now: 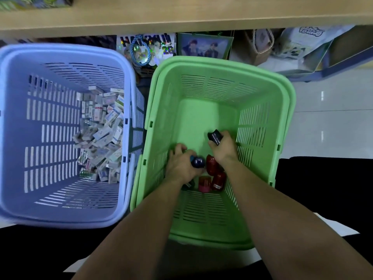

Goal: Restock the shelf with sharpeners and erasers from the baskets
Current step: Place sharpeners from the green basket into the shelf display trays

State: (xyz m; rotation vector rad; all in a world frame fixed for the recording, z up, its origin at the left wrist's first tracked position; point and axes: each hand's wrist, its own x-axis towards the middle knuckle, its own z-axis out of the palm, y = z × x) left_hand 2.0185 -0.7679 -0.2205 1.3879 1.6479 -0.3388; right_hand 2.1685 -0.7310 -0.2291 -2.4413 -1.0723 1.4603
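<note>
Fingers (178, 148) curled, left hand (181, 165) grips blue sharpener (197, 162), right hand (224, 147) black sharpener (215, 136).

Dim, cool, even light from overhead. Two small bright glints lie on the glossy floor (333, 118) at right. The shelf (181, 19) throws deep shade on the goods beneath it. The forearms (145, 229) are underexposed, and the bottom corners fall to black. Wide-angle distortion bows the shelf edge and swells the rims of the blue basket (60, 48) and green basket (222, 62). The upper left corner is blurred; the centre is fairly sharp.
</note>
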